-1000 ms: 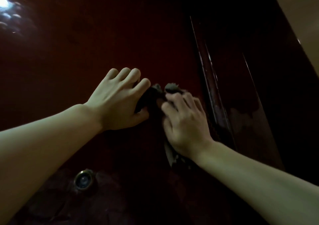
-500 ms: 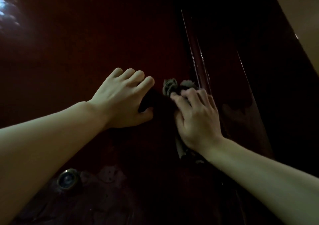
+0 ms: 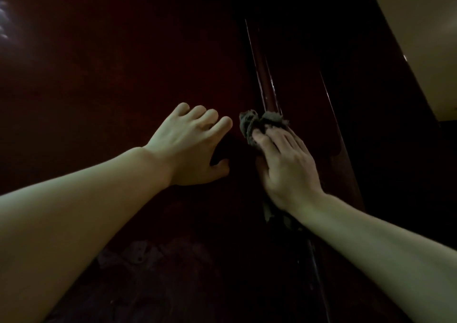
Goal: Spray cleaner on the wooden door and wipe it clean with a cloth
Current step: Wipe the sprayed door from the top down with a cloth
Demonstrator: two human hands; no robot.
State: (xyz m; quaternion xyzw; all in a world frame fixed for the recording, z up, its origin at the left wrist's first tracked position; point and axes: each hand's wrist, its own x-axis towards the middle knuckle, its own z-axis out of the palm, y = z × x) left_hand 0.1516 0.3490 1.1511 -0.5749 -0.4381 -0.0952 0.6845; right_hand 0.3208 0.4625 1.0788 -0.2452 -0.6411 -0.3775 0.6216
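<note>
The dark red-brown wooden door (image 3: 123, 75) fills most of the view in dim light. My left hand (image 3: 193, 147) rests on the door panel with its fingers slightly bent and holds nothing. Just to its right, my right hand (image 3: 286, 169) holds a crumpled grey cloth (image 3: 257, 122) against the raised vertical moulding (image 3: 264, 80) at the door's right side. The cloth bunches up above my fingertips, and a tail of it hangs below my wrist. No spray bottle is in view.
Right of the moulding runs a dark glossy frame (image 3: 346, 149). A pale wall (image 3: 420, 38) shows at the top right corner. A light glare (image 3: 3, 20) sits on the door at the far left. Faint smudges (image 3: 141, 253) mark the lower panel.
My right hand has slid the cloth rightward from the panel onto the moulding. My left hand has stayed in place. The round peephole at the lower left has left the view.
</note>
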